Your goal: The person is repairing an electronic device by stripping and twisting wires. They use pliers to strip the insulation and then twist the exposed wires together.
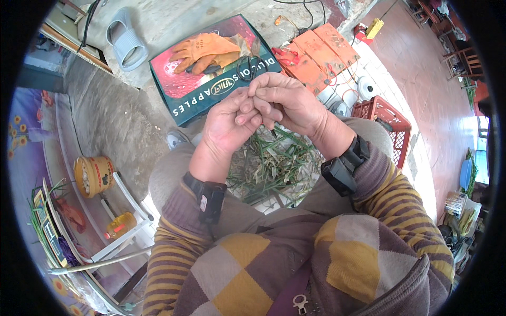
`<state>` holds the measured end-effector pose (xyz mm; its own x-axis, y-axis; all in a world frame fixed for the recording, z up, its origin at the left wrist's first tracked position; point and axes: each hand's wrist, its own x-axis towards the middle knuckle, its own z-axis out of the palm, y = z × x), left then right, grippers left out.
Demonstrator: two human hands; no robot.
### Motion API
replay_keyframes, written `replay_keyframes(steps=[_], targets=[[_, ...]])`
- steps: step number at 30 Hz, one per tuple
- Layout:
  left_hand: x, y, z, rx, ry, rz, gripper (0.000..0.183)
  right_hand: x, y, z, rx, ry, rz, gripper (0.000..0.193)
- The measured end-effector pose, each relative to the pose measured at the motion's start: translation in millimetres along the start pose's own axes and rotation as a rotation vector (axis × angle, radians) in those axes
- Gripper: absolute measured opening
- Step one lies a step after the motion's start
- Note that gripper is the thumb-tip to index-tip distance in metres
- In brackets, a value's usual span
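My left hand (230, 122) and my right hand (295, 102) meet fingertip to fingertip above my lap. Both are closed in a pinch, and whatever may be between the fingers is too small or hidden to name. Below them, between my knees, lies a loose heap of green and dry yellowish leaf stalks (276, 163). Just beyond my hands stands a dark green and pink apple carton (182, 108), its near edge close to my fingers. A pair of orange rubber gloves (205, 51) rests on the carton.
A red plastic crate (401, 129) stands by my right knee, near a white roll (366, 87). Orange battery-like boxes (316, 52) with wires lie beyond. At left are a grey slipper (126, 39), a yellow bucket (95, 175) and an oil bottle (120, 225) on a white rack.
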<state>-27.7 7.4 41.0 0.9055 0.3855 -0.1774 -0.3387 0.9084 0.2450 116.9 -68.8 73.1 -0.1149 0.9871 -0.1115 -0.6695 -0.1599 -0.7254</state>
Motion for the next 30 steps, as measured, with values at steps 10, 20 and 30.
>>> replay_keyframes(steps=[10,20,30], targets=[[-6.5,0.2,10.7,0.365,0.265,-0.014,0.010,1.1,6.7,1.5,-0.047,0.248,0.113,0.022],[-12.3,-0.9,9.9,0.411,0.335,-0.017,0.013,-3.3,8.2,-1.6,-0.065,0.282,0.154,0.017],[-14.7,1.7,7.1,0.382,0.421,-0.016,0.011,-7.4,13.3,-6.7,-0.109,0.266,0.124,0.015]])
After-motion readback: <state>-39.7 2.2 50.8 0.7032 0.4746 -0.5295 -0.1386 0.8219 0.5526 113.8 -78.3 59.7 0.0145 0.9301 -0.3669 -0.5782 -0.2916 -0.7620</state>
